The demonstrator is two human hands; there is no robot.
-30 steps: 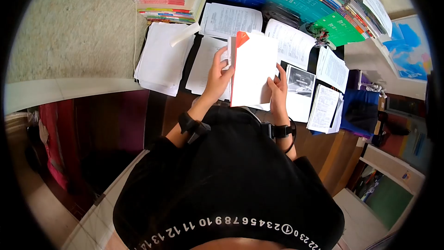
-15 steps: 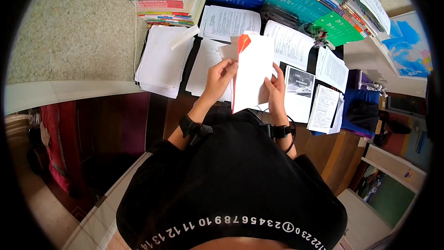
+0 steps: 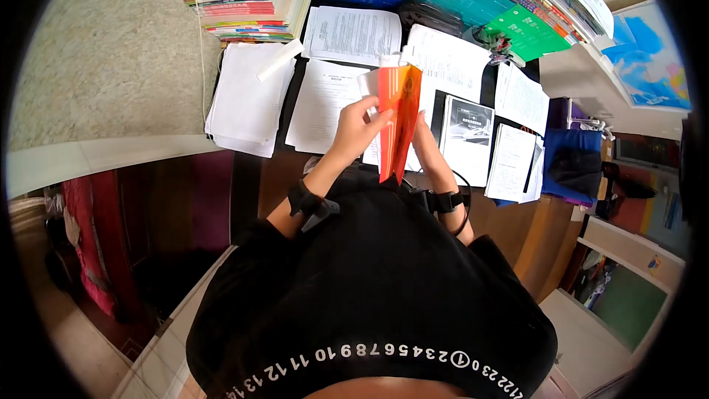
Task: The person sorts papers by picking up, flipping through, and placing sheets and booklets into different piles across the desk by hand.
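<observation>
Between the fingers of the left hand (image 3: 357, 131) and right hand (image 3: 426, 140), one red-and-orange folder (image 3: 402, 125), held upright with two coloured panels at an angle. Left of it, fingers curled nearly closed on the side, thumb across the front; right of it, fingers mostly hidden behind, so cannot tell how far open or how firmly gripping. As judged, busy steadying the partly spread folder; next move, seemingly, calls for a firm left pinch and gentle support from the right. Left of the fingers, one paper pile (image 3: 247, 107) with one white strip (image 3: 279, 60) on top; right, one dark-covered booklet (image 3: 471, 124); far beyond, to the left, one tall book stack (image 3: 255, 0).
</observation>
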